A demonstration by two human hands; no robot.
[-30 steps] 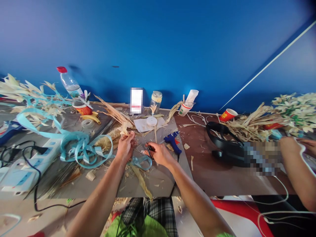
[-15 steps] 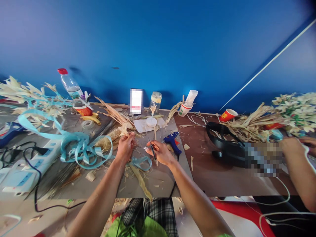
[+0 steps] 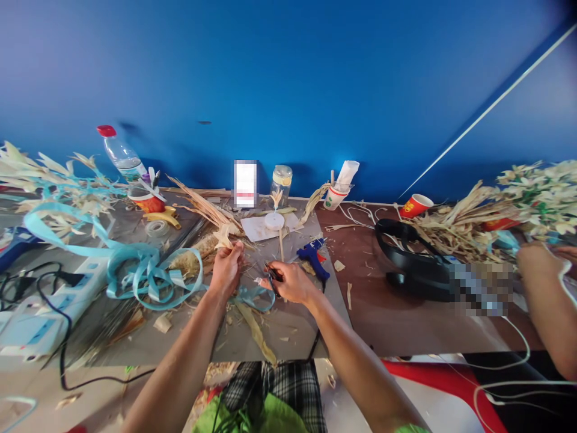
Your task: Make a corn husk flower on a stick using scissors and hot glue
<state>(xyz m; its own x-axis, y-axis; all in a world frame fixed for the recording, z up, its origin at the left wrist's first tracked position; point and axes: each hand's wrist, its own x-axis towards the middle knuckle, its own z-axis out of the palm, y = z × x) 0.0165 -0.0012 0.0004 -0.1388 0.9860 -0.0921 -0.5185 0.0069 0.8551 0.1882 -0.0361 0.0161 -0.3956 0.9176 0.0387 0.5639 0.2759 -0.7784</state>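
Pinched in my left hand point(image 3: 226, 267) is a pale dried-husk flower point(image 3: 224, 236), its petals showing above the fingertips. My right hand point(image 3: 288, 281) is closed round small dark scissors point(image 3: 273, 275), whose blades point up and to the left. A hand's width or so separates the two hands over the table. Beneath them lie a loop of light blue ribbon point(image 3: 256, 297) and a strip of husk point(image 3: 256, 334). A blue glue gun point(image 3: 313, 255) rests just right of my right hand. Behind both hands, a small husk flower stands by a white round disc point(image 3: 274, 221).
Tangled blue ribbon point(image 3: 151, 276) and a white power strip point(image 3: 72, 300) lie at left. A clear bottle point(image 3: 124, 156), a glass jar point(image 3: 282, 180) and paper cups point(image 3: 417, 205) line the wall. A black headset point(image 3: 406, 264) and a co-worker's arm point(image 3: 547, 307) are at right.
My right hand has turned the scissors, which now lean more to the left. My left hand keeps hold of the husk flower. The view has shifted slightly.
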